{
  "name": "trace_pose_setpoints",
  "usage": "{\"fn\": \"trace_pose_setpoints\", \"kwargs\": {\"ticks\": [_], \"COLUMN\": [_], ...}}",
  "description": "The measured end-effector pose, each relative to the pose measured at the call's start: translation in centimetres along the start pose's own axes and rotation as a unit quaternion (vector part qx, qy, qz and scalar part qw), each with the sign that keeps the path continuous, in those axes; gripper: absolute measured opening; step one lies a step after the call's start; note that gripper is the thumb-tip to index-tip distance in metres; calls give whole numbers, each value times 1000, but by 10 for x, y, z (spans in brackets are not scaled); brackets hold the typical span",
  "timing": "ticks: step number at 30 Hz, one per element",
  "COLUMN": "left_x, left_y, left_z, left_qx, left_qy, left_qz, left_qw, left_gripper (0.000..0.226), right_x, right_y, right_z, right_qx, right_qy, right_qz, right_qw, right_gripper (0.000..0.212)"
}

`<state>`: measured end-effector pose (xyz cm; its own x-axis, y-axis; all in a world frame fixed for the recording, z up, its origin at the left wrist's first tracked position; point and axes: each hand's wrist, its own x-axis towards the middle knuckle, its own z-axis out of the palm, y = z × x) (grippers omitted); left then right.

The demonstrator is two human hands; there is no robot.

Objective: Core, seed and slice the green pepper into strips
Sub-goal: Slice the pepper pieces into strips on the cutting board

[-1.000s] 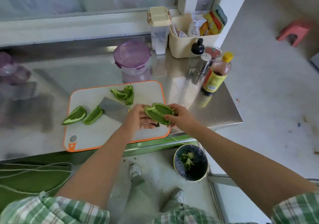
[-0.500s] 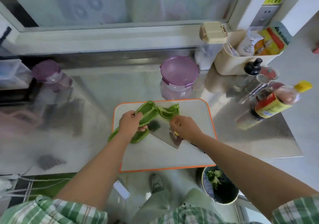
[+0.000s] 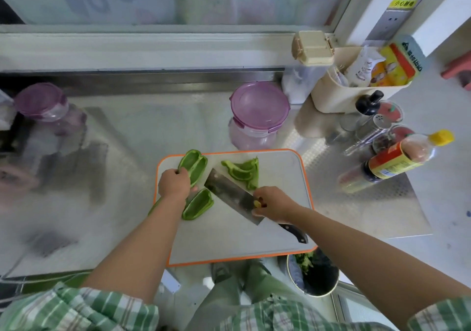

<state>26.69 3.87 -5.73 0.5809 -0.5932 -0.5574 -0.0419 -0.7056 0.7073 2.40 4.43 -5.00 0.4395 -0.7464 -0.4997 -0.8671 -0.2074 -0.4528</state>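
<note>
Pepper half [image 3: 195, 163] now down on the counter's [image 3: 142, 131] board [image 3: 229, 239], left fingers [image 3: 181, 173] holding it; right fingers [image 3: 256, 212] grip cleaver [image 3: 229, 194].

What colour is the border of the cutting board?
Orange, framing the white cutting board; the head view shows it best.

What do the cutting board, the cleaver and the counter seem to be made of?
Cutting board: probably plastic, matte white with an orange rim. Cleaver: steel blade, dull grey with dark stains; its dark handle could be wood or plastic. Counter: likely stainless steel, shiny with blurred reflections.
</note>
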Motion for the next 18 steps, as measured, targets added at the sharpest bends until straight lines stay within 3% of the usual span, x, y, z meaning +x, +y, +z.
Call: {"fn": "trace_pose_setpoints", "kwargs": {"ticks": [2, 5, 11, 16, 18], "left_x": [2, 6, 1, -14, -23], "left_y": [3, 1, -3, 9, 13], "left_z": [4, 12, 26, 28, 33], "left_qx": [-9, -1, 130, 314, 352], "left_qy": [15, 18, -19, 50, 97], "left_qz": [-13, -25, 21, 78, 180], "left_qw": [1000, 1000, 991, 945, 913], "left_gripper": [27, 20, 26, 42, 43], "right_x": [-7, -14, -12, -14, -15], "right_y": [5, 17, 33, 51, 57], "right_z": [-11, -26, -38, -35, -33], "right_qx": [90, 202, 236, 236, 240], "right_qy": [45, 111, 236, 245, 243], "right_qz": [-6, 12, 68, 101, 110], "right_qw": [995, 973, 940, 935, 934], "right_gripper": [25, 19, 20, 27, 26]}}
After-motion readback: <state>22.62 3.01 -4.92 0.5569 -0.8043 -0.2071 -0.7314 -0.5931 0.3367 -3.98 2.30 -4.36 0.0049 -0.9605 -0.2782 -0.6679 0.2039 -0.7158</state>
